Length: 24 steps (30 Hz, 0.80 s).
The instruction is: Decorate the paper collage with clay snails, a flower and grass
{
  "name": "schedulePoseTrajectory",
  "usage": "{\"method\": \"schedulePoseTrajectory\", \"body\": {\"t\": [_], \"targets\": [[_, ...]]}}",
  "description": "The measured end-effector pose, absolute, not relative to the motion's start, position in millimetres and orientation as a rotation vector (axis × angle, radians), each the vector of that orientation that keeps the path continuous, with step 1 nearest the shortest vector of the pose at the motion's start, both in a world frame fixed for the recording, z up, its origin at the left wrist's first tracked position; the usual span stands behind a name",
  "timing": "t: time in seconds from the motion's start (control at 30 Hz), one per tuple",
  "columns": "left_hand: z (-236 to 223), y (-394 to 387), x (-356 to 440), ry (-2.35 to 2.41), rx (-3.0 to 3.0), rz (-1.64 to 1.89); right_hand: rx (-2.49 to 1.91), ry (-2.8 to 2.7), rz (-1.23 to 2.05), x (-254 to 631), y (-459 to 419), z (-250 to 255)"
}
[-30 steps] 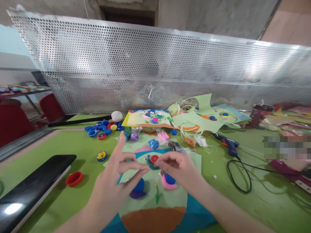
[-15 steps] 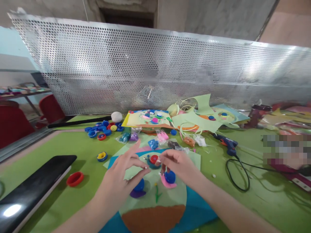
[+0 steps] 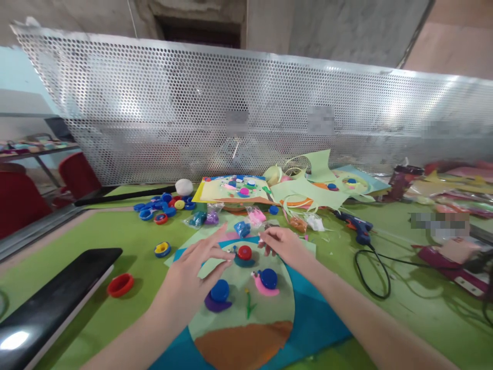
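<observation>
My left hand hovers over the left of a paper picture, thumb and forefinger pinched on what looks like a tiny white bit. My right hand is above the picture's upper right, its fingertips together; what they hold is too small to make out. Between the hands lies a snail with a red cap shell and a teal body. Below are a pink snail with a blue cap shell and a purple snail, also blue-shelled. A green clay stem stands over the brown ground.
At left are a black phone-like slab, a red cap and a pile of blue caps. Bagged clay and another picture lie beyond. A glue gun with its looped cord is on the right.
My right hand has lifted up and away from the red and pink snails, uncovering them. My left hand has risen slightly, still pinching. The view has shifted a little.
</observation>
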<state>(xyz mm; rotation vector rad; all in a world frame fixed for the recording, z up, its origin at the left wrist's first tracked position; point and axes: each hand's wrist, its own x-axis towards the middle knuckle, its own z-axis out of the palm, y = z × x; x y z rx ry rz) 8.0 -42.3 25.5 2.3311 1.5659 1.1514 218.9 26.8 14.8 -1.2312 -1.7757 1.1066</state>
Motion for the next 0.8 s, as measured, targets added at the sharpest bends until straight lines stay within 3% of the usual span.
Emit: {"method": "schedulePoseTrajectory", "body": {"t": [0.8], "targets": [[22,-35,5,1.466,2.252,0.83,-1.369,-2.121,0.761,223,36,2]]}}
